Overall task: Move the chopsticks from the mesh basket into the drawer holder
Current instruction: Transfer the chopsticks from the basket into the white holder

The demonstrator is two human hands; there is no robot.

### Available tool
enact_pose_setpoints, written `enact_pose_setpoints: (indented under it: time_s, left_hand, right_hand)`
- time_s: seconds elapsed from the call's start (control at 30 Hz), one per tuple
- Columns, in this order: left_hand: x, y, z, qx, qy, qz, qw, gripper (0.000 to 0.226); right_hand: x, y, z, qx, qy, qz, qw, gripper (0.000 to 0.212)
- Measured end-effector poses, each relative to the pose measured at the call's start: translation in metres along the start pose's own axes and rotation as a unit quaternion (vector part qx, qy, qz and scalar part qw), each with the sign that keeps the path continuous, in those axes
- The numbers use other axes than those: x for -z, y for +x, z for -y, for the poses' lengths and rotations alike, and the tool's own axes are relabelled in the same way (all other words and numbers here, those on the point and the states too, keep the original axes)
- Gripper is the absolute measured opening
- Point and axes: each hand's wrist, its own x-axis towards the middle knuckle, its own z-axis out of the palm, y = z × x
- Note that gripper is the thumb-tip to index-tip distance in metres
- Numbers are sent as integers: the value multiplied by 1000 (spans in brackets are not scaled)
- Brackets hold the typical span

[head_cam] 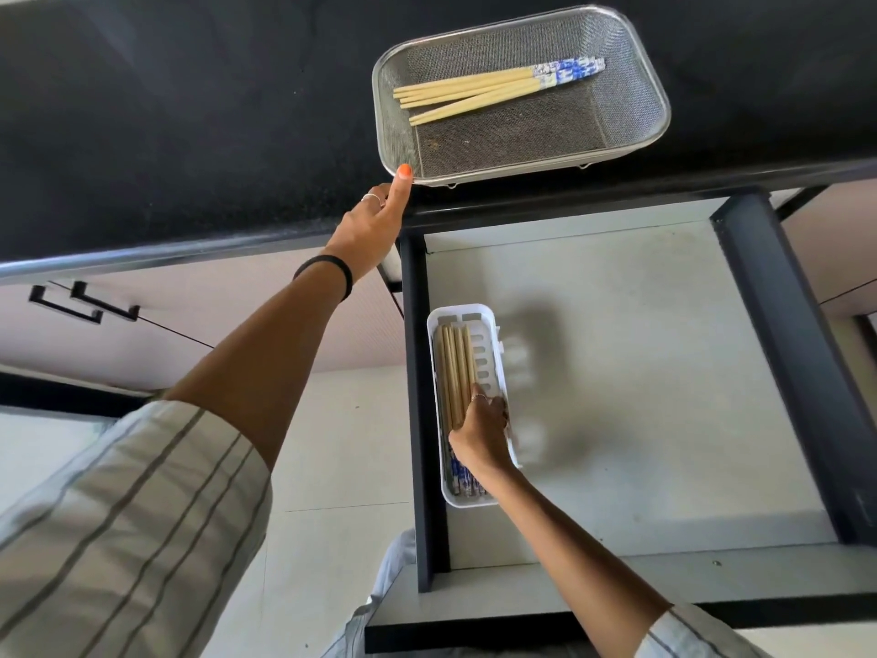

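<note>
A metal mesh basket [631, 111] stands on the black countertop and holds several pale chopsticks [474, 90] with blue-and-white patterned ends. My left hand [375, 220] reaches up, its thumb touching the basket's near left corner; its other fingers are hidden. In the open drawer a white slotted holder [493, 344] lies along the left wall with several chopsticks [455, 368] in it. My right hand [479, 429] is inside the holder, fingers curled round those chopsticks near their middle. Their patterned ends show below my wrist.
The drawer [640, 372] has a pale floor and dark side walls [797, 353]. The black countertop [190, 135] runs across the top. Black cabinet handles [85, 301] sit at the left, below the counter edge. Pale floor tiles lie beneath.
</note>
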Motion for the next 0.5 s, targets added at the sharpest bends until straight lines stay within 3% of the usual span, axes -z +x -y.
enact_pose_setpoints:
  time_s: [0.23,0.5]
  left_hand:
    - [1,-1,1,-11,23,-9,1000,72]
    - [0,-2,-1,-16,24,-10,1000,70]
  right_hand:
    - [-9,3,4,-20,-8,-21,1000,78]
    - [-23,11,7,-57,-25,-59,996,65]
